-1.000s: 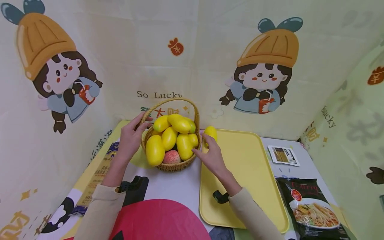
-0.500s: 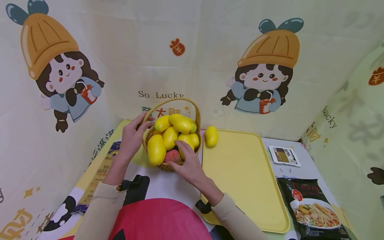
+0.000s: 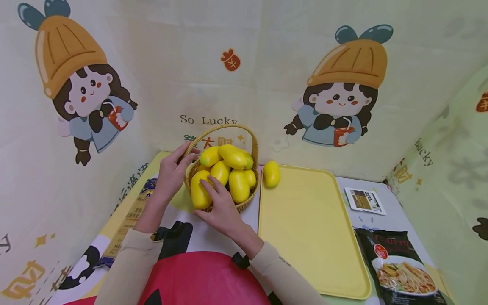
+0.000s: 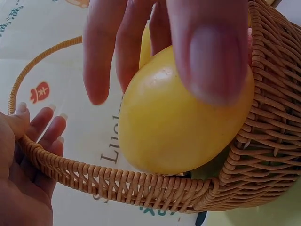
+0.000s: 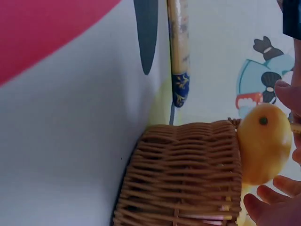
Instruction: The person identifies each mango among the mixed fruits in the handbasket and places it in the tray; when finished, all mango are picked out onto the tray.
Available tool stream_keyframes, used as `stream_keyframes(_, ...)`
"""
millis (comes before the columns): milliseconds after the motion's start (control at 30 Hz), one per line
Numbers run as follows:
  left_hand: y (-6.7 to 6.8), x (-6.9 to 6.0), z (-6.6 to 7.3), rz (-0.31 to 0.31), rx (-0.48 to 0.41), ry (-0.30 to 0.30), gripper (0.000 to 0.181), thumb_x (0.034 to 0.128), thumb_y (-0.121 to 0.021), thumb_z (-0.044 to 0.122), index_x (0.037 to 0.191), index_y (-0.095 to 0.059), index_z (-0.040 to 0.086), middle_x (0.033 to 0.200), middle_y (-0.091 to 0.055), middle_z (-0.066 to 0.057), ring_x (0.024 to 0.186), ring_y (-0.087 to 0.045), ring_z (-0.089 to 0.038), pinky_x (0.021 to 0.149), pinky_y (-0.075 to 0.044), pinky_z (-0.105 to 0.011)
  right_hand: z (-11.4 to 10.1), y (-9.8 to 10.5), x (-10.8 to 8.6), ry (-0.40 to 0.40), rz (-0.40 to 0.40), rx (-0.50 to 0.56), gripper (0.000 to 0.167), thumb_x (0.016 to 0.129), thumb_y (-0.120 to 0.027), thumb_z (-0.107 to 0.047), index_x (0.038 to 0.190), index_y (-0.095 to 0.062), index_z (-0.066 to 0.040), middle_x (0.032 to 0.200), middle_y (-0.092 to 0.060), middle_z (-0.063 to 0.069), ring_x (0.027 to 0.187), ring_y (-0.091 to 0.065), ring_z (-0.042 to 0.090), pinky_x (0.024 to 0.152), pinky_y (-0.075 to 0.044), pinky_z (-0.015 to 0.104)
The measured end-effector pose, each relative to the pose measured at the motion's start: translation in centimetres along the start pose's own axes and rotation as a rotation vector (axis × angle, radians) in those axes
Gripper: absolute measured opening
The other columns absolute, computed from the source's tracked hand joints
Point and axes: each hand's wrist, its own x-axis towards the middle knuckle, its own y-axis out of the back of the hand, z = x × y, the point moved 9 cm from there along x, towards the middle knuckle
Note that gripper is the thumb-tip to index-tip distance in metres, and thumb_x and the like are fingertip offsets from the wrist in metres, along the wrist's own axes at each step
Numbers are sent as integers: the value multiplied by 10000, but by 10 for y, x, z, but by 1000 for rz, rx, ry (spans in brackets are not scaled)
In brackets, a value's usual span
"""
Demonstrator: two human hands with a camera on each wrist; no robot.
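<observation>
A wicker basket (image 3: 248, 203) heaped with several yellow mangoes stands at the middle back. My left hand (image 3: 172, 171) holds the left side of its handle (image 3: 228, 126), fingers behind and thumb in front in the left wrist view. Around the front-left mango (image 3: 199, 190) my right hand (image 3: 223, 212) reaches, fingertips over its right side, thumb low in front. Contact is hard to judge; in the right wrist view, the right fingers (image 5: 254, 207) spread beside this mango's lower end. The peach low in the basket is hidden behind my right hand in the head view.
One mango (image 3: 271, 173) lies at the far left corner of a yellow tray (image 3: 309, 233), right of the basket. Farther right are a small white packet (image 3: 365, 201) and a black noodle bag (image 3: 404, 267). A long noodle pack (image 3: 131, 220) lies left.
My right hand has moved left from the basket's right rim, across the peach, to the front-left mango. The left hand stays at the handle. The view has shifted slightly.
</observation>
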Motion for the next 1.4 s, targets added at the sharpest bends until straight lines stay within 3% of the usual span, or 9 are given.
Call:
stream_keyframes(167, 0, -5, 18, -15, 2, 31, 490, 1049, -497, 225, 1526, -408, 161, 1262, -663, -128, 1188, -648, -305, 1087, -470, -443, 0, -9, 4, 14, 26, -96, 852, 787, -815, -470, 1502, -409, -245, 1583, -350, 75, 1342, -509, 254, 993, -489, 467)
stream_keyframes(267, -1, -3, 14, -13, -8, 22, 484, 1048, -498, 255, 1521, -419, 195, 1252, -667, -116, 1189, -649, -313, 1075, -479, -432, 1, -12, 5, 27, 50, -109, 845, 787, -826, -440, 1497, -414, -236, 1581, -349, 90, 1316, -536, 252, 1015, -506, 432)
stream_keyframes(400, -1, 2, -4, 1, -24, 1, 481, 1040, -503, 330, 1512, -425, 274, 1244, -671, -59, 1189, -655, -246, 1064, -488, -393, 2, -12, 5, 42, 82, -87, 804, 810, -815, -359, 1497, -421, -223, 1568, -368, 103, 1276, -573, 256, 1018, -526, 400)
stream_keyframes(467, -1, 2, -3, 3, -19, 6, 478, 1042, -500, 328, 1511, -426, 273, 1238, -671, -50, 1189, -654, -220, 1067, -487, -382, 3, -10, 5, 42, 95, -68, 783, 817, -800, -325, 1498, -427, -220, 1559, -386, 99, 1265, -585, 255, 1013, -525, 405)
stream_keyframes(667, 0, -3, 16, -5, -8, 34, 481, 1055, -484, 225, 1523, -413, 140, 1242, -665, -135, 1208, -634, -287, 1066, -481, -400, 5, -5, 1, 50, 131, 5, 722, 842, -756, -284, 1494, -457, -209, 1547, -428, 68, 1283, -576, 242, 963, -496, 443)
stream_keyframes(867, 2, -7, 30, -5, 8, 37, 475, 1051, -484, 153, 1513, -412, 73, 1229, -667, -181, 1192, -638, -301, 1047, -491, -376, 7, 1, -3, 58, 150, 99, 695, 839, -757, -225, 1478, -486, -187, 1536, -451, 62, 1329, -534, 253, 1056, -498, 418)
stream_keyframes(1167, 0, 1, 1, 16, -14, 6, 469, 1041, -508, 298, 1501, -451, 225, 1222, -690, -87, 1155, -659, -237, 1053, -498, -341, 13, 17, -8, 51, 158, 137, 688, 845, -742, -185, 1481, -482, -178, 1540, -445, 62, 1377, -486, 247, 1065, -502, 391)
stream_keyframes(1400, 1, 0, -1, 17, -20, -15, 457, 1037, -505, 342, 1487, -465, 271, 1207, -697, -67, 1141, -654, -254, 1020, -519, -271, 21, 34, -13, 63, 185, 168, 676, 830, -775, -162, 1455, -517, -152, 1521, -470, 83, 1364, -503, 245, 1039, -518, 379)
